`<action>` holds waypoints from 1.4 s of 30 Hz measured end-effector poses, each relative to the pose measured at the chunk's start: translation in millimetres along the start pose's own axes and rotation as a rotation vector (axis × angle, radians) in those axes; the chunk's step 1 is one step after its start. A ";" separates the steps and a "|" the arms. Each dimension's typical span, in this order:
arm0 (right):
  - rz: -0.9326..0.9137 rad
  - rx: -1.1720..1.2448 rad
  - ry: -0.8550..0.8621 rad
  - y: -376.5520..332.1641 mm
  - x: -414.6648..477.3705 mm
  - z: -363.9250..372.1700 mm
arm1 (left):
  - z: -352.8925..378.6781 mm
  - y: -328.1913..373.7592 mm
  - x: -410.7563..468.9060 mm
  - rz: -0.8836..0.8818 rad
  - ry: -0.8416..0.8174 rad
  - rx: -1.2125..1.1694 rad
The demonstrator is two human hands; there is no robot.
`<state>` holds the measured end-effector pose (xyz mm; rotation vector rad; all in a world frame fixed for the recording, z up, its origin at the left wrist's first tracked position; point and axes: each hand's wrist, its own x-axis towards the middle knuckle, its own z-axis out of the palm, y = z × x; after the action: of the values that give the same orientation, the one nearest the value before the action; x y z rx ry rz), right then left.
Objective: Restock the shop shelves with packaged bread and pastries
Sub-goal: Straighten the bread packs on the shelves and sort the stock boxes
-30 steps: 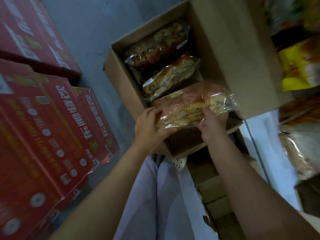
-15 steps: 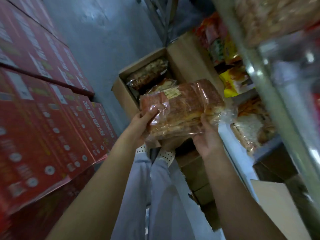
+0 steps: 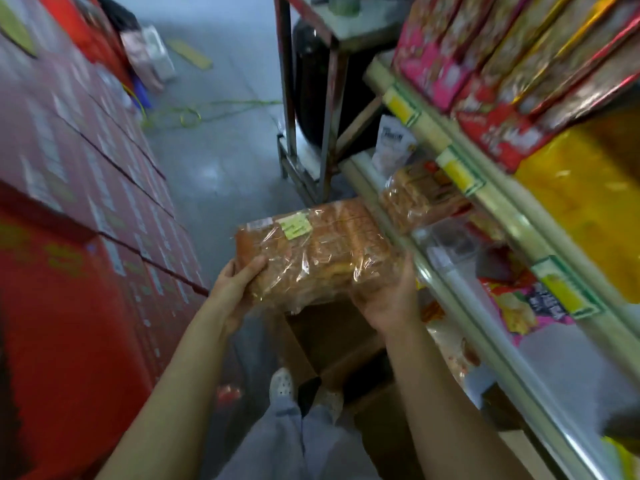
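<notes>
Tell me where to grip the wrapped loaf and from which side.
Take the wrapped loaf by its two short ends, one hand from each side, fingers underneath. It is a long, soft block lying flat in loose film, so end support likely avoids crushing. The left hand and right hand do so.

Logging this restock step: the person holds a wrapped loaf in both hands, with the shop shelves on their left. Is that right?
No: the head view shows the shelves on their right; red cartons stand on the left. The left hand and right hand do hold the wrapped loaf.
</notes>
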<state>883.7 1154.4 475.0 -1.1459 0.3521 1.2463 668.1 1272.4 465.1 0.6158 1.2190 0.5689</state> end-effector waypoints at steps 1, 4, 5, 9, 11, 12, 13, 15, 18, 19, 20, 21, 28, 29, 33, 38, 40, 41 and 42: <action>0.021 0.004 -0.032 -14.1 -4.1 3.5 | -0.1 10.5 -5.1 0.037 -0.017 -0.012; 0.034 -0.126 -0.147 -59.8 -17.3 20.7 | 0.3 43.2 -20.2 0.133 -0.093 -0.064; 0.029 -0.195 -0.162 -72.0 -22.2 26.7 | -0.1 49.3 -24.7 0.166 -0.125 -0.076; -0.055 -0.609 -0.162 -126.2 -56.5 63.9 | 7.9 86.1 -51.1 0.345 -0.243 -0.109; -0.051 -0.780 -0.195 -145.4 -78.3 79.3 | 13.8 104.6 -63.9 0.408 -0.302 -0.080; -0.048 -0.854 -0.226 -151.9 -88.8 85.1 | 16.6 113.4 -69.3 0.436 -0.335 -0.058; -0.052 -0.934 -0.264 -157.9 -98.2 89.6 | 19.8 122.0 -73.2 0.470 -0.371 -0.026; -0.108 -1.050 -0.340 -165.0 -109.5 90.4 | 27.6 135.4 -81.0 0.518 -0.446 0.038; -0.369 -0.991 -0.355 -174.3 -121.2 82.0 | 38.3 154.6 -95.6 0.573 -0.589 0.082; -0.463 -0.939 -0.363 -176.9 -126.4 79.9 | 42.1 159.5 -100.3 0.595 -0.622 0.104; -0.547 -0.896 -0.371 -179.8 -131.9 78.7 | 47.2 164.6 -107.0 0.617 -0.633 0.138; -0.609 -0.868 -0.366 -182.1 -138.0 78.2 | 53.3 168.4 -112.4 0.640 -0.619 0.177; -0.669 -0.941 -0.274 -201.3 -170.4 70.7 | 82.1 187.6 -138.4 0.779 -0.533 0.191; -0.581 -0.961 -0.287 -204.4 -175.8 69.6 | 84.3 190.9 -140.3 0.797 -0.541 0.197; -0.258 -0.933 -0.381 -216.3 -195.6 64.2 | 86.4 198.5 -146.2 0.831 -0.522 0.256; -0.143 -0.581 -0.454 -220.3 -207.5 61.3 | 81.6 198.9 -152.7 0.862 -0.475 0.353; -0.158 -0.539 -0.347 -214.9 -204.7 66.2 | 84.0 199.2 -161.4 0.906 -0.472 0.447; -0.179 -0.511 -0.290 -210.2 -202.8 69.5 | 85.9 199.5 -165.1 0.932 -0.474 0.524; -0.201 -0.479 -0.250 -204.4 -202.1 72.8 | 89.0 199.7 -173.2 0.966 -0.476 0.596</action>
<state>964.6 1124.6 758.7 -1.3680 -0.2593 1.3116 696.8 1282.2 742.4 1.7777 0.5584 0.7839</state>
